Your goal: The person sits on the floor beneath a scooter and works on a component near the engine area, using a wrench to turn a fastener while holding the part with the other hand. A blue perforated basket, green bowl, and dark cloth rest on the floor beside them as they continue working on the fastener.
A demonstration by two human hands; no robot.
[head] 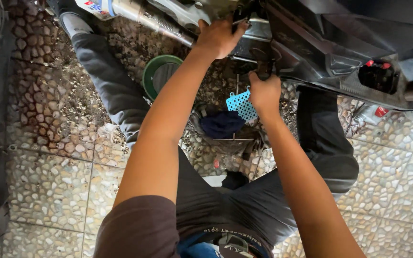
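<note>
Left hand (220,37), upper centre of frame: grip spread open against grey metal motorcycle underside (259,33). Right hand (264,91), just below: grip closed round black upright lever (265,59) (long axis vertical), directly above hand.

Just one view here, a head-mounted cam looking pretty much straight down from above the person's shoulders. It faces forward and down along both outstretched arms, so the lap fills the bottom edge and the pebble-tile floor (48,186) spreads underneath. Up top, close in, sits the motorbike's underside (321,43). Fairly tight framing overall.
</note>
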